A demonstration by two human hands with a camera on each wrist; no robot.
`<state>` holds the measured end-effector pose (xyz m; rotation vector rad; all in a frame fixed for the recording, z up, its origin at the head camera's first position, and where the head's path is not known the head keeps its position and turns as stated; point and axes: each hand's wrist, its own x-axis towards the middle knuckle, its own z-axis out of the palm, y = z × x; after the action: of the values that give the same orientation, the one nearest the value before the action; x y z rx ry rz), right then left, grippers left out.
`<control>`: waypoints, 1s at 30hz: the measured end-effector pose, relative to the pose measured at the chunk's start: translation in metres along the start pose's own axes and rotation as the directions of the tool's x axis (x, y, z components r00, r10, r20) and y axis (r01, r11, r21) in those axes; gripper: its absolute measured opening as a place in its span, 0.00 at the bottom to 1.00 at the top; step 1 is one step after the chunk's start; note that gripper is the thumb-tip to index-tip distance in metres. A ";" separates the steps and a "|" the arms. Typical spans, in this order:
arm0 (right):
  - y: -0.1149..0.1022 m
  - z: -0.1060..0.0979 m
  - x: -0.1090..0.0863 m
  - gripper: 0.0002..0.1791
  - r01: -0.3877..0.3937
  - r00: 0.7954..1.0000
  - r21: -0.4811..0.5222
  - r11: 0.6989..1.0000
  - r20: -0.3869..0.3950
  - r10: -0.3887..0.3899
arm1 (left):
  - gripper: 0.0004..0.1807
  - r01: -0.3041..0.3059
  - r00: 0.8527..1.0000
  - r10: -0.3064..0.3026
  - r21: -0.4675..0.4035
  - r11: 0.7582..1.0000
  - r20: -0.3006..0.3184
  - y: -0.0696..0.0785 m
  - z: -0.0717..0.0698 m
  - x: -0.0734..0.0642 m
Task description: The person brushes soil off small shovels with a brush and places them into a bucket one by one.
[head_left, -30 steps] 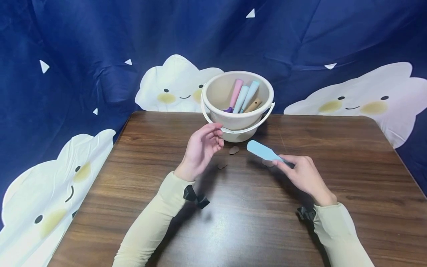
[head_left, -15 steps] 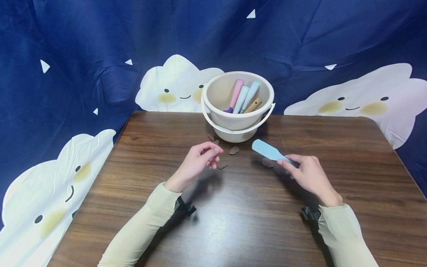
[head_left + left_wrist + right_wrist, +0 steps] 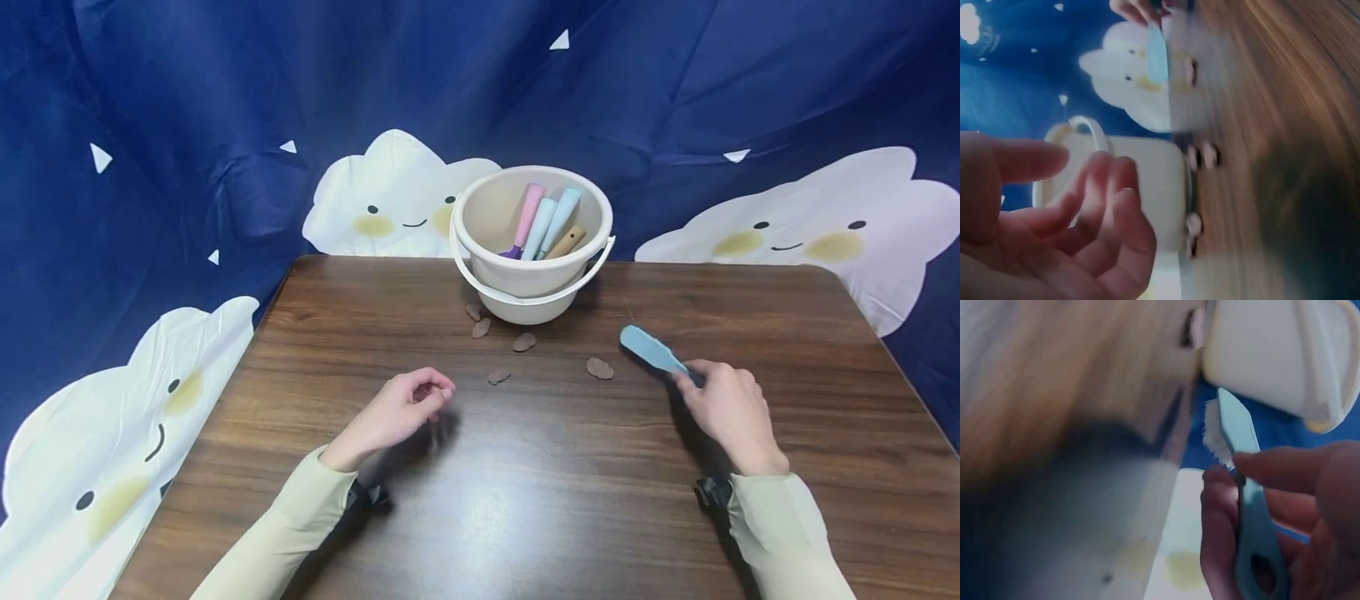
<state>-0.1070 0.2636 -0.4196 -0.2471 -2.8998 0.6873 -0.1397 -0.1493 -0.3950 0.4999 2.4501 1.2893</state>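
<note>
My right hand (image 3: 731, 408) grips a light blue brush (image 3: 651, 348) by its handle, over the right half of the table. In the right wrist view, white bristles (image 3: 1215, 432) show along one side of the brush head. My left hand (image 3: 393, 412) hovers over the table left of centre, its fingers loosely bent with nothing between them. Several thin brown flakes lie between the hands and the bucket, among them a larger flake (image 3: 599, 368) left of the brush and a narrow flake (image 3: 498, 377) nearer the left hand.
A cream bucket (image 3: 504, 275) with its handle lowered stands at the table's back edge. Inside lean a pink-handled tool (image 3: 529, 208), two light blue handles and a brown handle (image 3: 567, 242). Behind the wooden table (image 3: 570, 500) hangs a blue curtain (image 3: 660, 83) with clouds.
My left hand has drawn back down and to the left, away from the bucket, uncovering flakes by its base. My right hand has moved right and slightly nearer with the brush.
</note>
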 end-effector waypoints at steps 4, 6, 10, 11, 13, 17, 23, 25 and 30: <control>0.015 0.002 -0.007 0.17 -0.054 0.998 -0.045 0.998 -0.027 0.053 | 0.12 0.011 0.999 -0.002 0.156 0.988 -0.053 -0.008 0.000 -0.005; 0.020 0.002 -0.011 0.17 -0.051 0.998 -0.046 0.998 -0.040 0.049 | 0.11 -0.009 0.997 0.028 0.238 0.971 -0.075 -0.010 0.001 -0.006; 0.022 0.001 -0.015 0.16 -0.002 0.999 -0.023 1.000 -0.039 0.001 | 0.11 -0.064 0.993 0.096 0.353 0.933 -0.072 -0.012 0.006 -0.005; 0.022 0.001 -0.015 0.16 0.010 1.000 -0.025 1.000 -0.016 -0.010 | 0.11 -0.081 0.992 0.112 0.373 0.924 -0.063 -0.012 0.007 -0.004; 0.021 -0.001 -0.015 0.16 0.025 0.999 -0.037 0.999 0.043 -0.023 | 0.11 -0.100 0.991 0.125 0.391 0.915 -0.039 -0.011 0.009 -0.003; 0.018 -0.003 -0.013 0.18 0.040 0.984 -0.079 0.996 0.176 -0.026 | 0.11 -0.138 0.987 0.159 0.434 0.890 -0.012 -0.010 0.013 -0.001; 0.012 -0.003 -0.011 0.14 0.020 0.959 -0.113 0.993 0.285 0.013 | 0.13 -0.133 0.988 0.153 0.495 0.859 -0.001 -0.008 0.015 -0.001; 0.010 -0.003 -0.010 0.13 0.020 0.952 -0.116 0.993 0.307 0.017 | 0.14 -0.131 0.989 0.150 0.517 0.846 0.006 -0.006 0.014 -0.001; 0.007 -0.005 -0.008 0.15 0.035 0.933 -0.124 0.992 0.361 0.013 | 0.16 -0.151 0.985 0.171 0.586 0.796 0.022 -0.001 0.007 -0.001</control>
<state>-0.0971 0.2700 -0.4195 -0.1291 -3.3003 0.5980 -0.1360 -0.1454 -0.3990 0.8596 2.8681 0.5512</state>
